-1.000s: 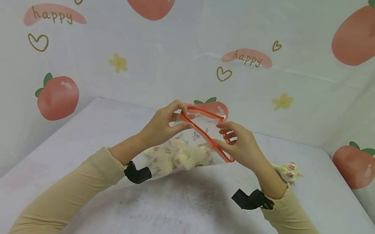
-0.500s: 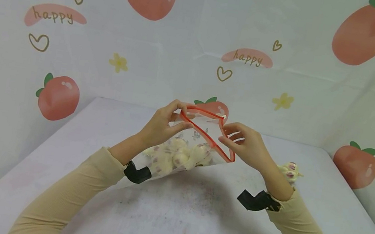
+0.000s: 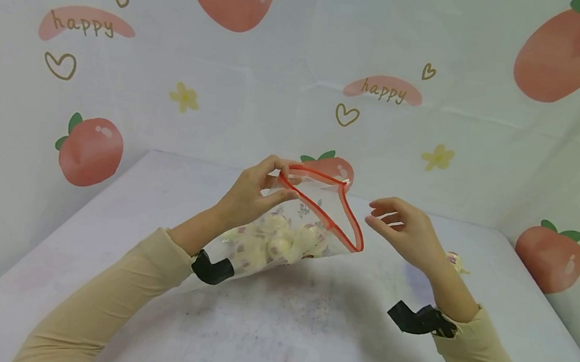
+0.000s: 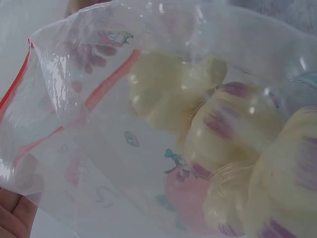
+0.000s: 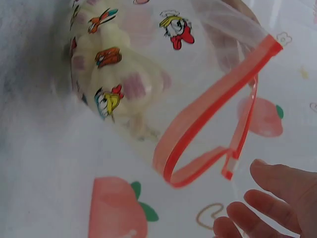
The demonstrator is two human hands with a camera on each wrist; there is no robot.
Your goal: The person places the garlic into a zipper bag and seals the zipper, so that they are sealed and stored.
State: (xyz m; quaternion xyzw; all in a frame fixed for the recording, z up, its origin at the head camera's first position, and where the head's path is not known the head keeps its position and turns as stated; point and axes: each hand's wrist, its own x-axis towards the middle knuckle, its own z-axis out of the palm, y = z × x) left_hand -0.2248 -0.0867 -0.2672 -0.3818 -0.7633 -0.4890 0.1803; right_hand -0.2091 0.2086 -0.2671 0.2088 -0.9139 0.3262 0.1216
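Note:
A clear plastic zip bag (image 3: pixel 301 209) with a red zip edge and small printed cartoons leans over the table, its mouth gaping up and to the right. Several garlic bulbs (image 3: pixel 279 246), pale with purple streaks, lie inside, also visible through the plastic in the left wrist view as garlic bulbs (image 4: pixel 225 131). My left hand (image 3: pixel 247 194) grips the bag's rim at its upper left, thumb in front. Off to the right of the mouth, my right hand (image 3: pixel 410 231) is in the air with loosely bent fingers and nothing in them. In the right wrist view, the right hand (image 5: pixel 285 201) is apart from the red zip edge (image 5: pixel 205 116).
One more garlic bulb (image 3: pixel 455 261) lies on the white table (image 3: pixel 255 338) at the right, partly hidden behind the right forearm. A white backdrop (image 3: pixel 275 91) printed with fruit, hearts and words stands behind and at the sides.
My right hand has let go of the bag's right rim and drawn away to the right, now hiding more of the loose garlic bulb. The left hand and bag have stayed nearly still.

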